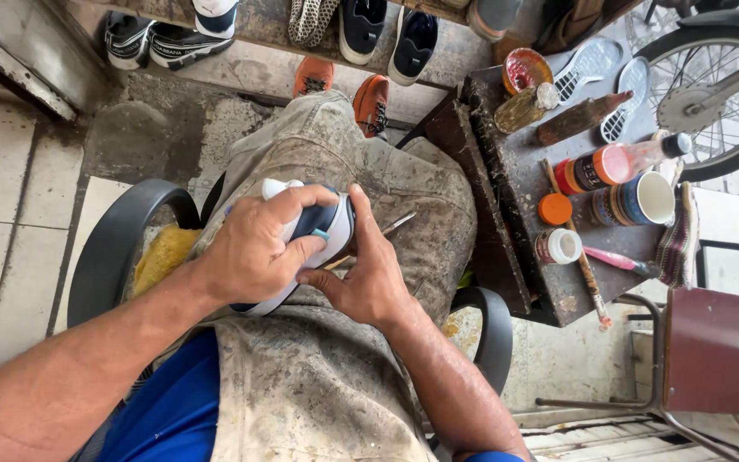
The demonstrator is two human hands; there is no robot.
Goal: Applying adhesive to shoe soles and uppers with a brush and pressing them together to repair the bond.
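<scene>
Sneaker (314, 235) clamped by left hand (254, 252) on lap, right hand (369, 278) gripping its edge beside brush (387, 229)

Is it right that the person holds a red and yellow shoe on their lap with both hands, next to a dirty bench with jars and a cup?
Not quite. The shoe is white and dark blue, not red and yellow, as the head view shows. The rest holds: the left hand and right hand both grip it on the lap, beside the dirty bench with jars and a cup.
</scene>
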